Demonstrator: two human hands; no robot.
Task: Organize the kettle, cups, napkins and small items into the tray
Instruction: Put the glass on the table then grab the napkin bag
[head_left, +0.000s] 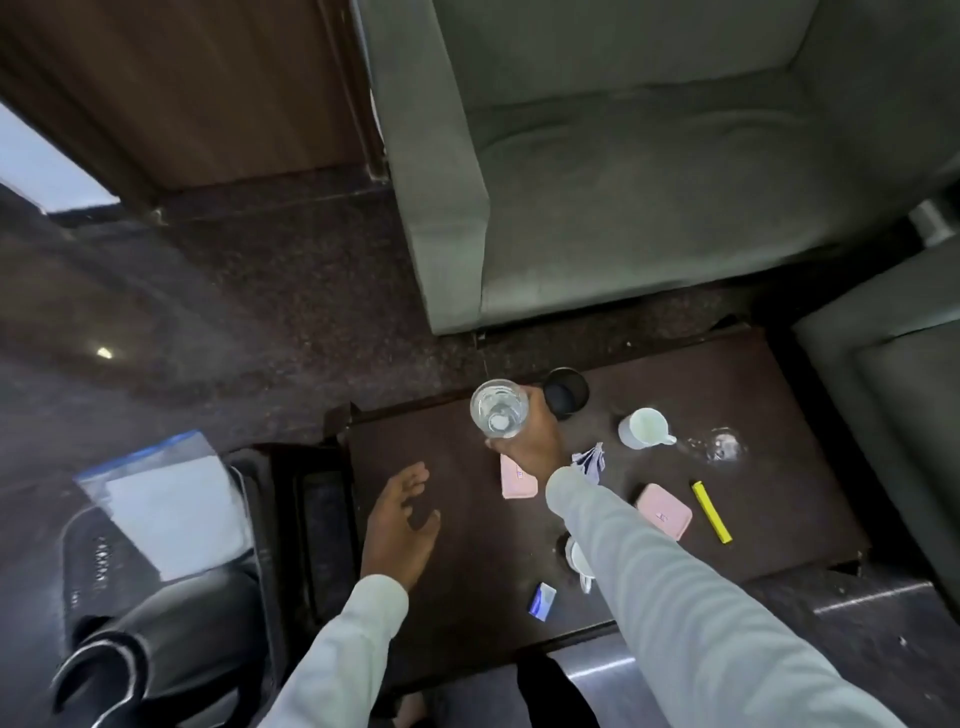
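My right hand (532, 447) is shut on a clear drinking glass (498, 414), held above the far left part of the dark wooden table (779, 415). My left hand (402, 519) hovers open over the table's left side, holding nothing. On the table lie a white cup (644, 428), a second clear glass (719, 444), two pink packets (665, 512), a yellow sachet (711, 512), a blue sachet (542, 600) and a crumpled wrapper (589, 462). Another white cup (575, 558) is partly hidden under my right sleeve. The black tray (254, 514) at the left holds a black kettle (156, 639) and a bagged stack of white napkins (171, 514).
A black round disc (566, 392) sits at the table's far edge, just behind the held glass. A green sofa (649, 182) stands behind the table and a green armchair (893, 415) to its right. Dark speckled floor lies to the left.
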